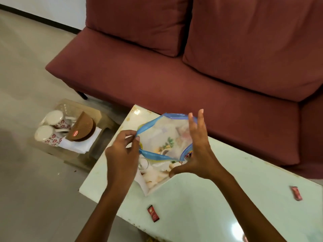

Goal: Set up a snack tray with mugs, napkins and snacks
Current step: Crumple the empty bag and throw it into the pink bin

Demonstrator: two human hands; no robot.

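A clear zip bag [166, 135] with a blue seal strip is held open above the pale green table [201, 198]. My left hand [122, 154] pinches the left end of the blue strip. My right hand [197, 151] grips the right side of the bag's mouth, fingers spread upward. Under the bag lies a tray [153, 182] with a floral print, mostly hidden. On the floor to the left, a clear basket [70, 109] holds two flowered white mugs [52, 126], a round brown wooden piece [82, 128] and white napkins [78, 145].
Two small red snack packets lie on the table, one near the front edge [153, 213], one at the right [296, 193]. A maroon sofa [192, 67] stands right behind the table. Tiled floor [35, 189] lies to the left.
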